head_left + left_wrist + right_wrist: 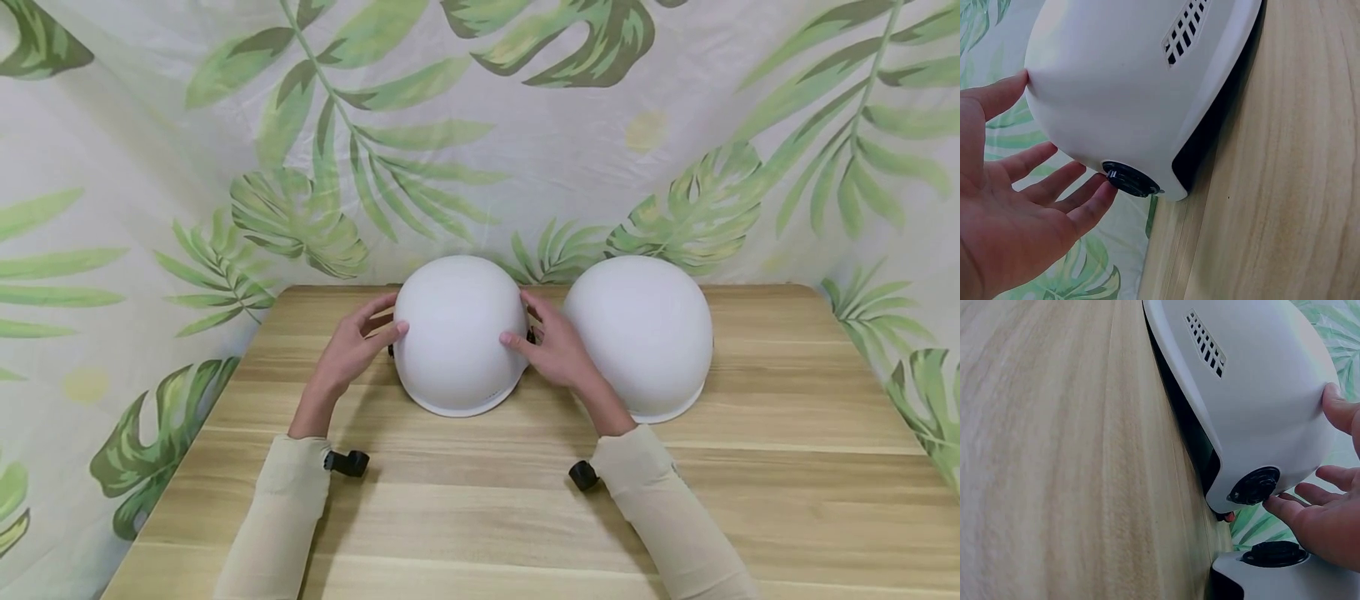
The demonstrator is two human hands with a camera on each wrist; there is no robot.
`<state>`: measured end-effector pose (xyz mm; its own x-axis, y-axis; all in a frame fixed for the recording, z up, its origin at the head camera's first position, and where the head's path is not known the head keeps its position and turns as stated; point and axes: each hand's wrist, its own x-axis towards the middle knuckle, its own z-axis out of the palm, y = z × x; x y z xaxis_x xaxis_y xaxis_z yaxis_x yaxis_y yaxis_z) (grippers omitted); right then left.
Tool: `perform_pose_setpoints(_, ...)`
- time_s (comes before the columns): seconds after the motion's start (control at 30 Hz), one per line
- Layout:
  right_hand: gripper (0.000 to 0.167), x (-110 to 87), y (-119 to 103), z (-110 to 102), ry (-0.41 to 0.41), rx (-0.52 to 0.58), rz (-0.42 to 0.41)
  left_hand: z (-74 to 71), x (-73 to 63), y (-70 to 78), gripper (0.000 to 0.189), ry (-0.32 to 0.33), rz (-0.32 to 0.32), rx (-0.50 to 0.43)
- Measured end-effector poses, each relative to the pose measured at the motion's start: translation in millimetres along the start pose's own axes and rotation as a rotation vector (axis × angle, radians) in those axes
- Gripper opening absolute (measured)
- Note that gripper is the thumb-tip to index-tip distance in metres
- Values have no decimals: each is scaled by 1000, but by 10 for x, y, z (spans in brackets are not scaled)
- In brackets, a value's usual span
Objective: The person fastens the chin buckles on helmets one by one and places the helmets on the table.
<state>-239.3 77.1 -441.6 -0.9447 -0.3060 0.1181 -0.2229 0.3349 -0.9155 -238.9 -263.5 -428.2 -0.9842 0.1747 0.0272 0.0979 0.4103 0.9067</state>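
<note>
Two white dome-shaped helmets rest rim-down on the wooden table (pixel 480 517). The left helmet (pixel 459 333) has vent slots (pixel 1184 30) and a black side knob (pixel 1130 179) on each side. My left hand (pixel 358 342) touches its left side with straight fingers (pixel 1094 203) by that knob and the thumb on the shell. My right hand (pixel 547 343) touches its right side, fingertips (pixel 1282 505) at the other black knob (pixel 1254 485). The second helmet (pixel 643 333) stands just right of my right hand.
A leaf-print cloth (pixel 480 125) hangs behind and drapes around the table. The second helmet's rim and black knob (pixel 1274 554) sit close under my right hand. Bare wood lies in front of both helmets, with cream sleeves (pixel 288 517) over it.
</note>
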Motion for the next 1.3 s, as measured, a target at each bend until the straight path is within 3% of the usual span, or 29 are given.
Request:
perform_pose_setpoints(0.4, 84, -13, -40, -9, -16, 12, 6, -82, -6, -19, 81, -123, 19, 58)
perform_pose_setpoints(1.03, 88, -4, -11, -14, 7, 48, 37, -4, -57, 23, 78, -16, 74, 88)
perform_pose_setpoints(1.3, 97, -22, -78, -9, -6, 26, 28, 0, -83, 141, 79, 32, 42, 85)
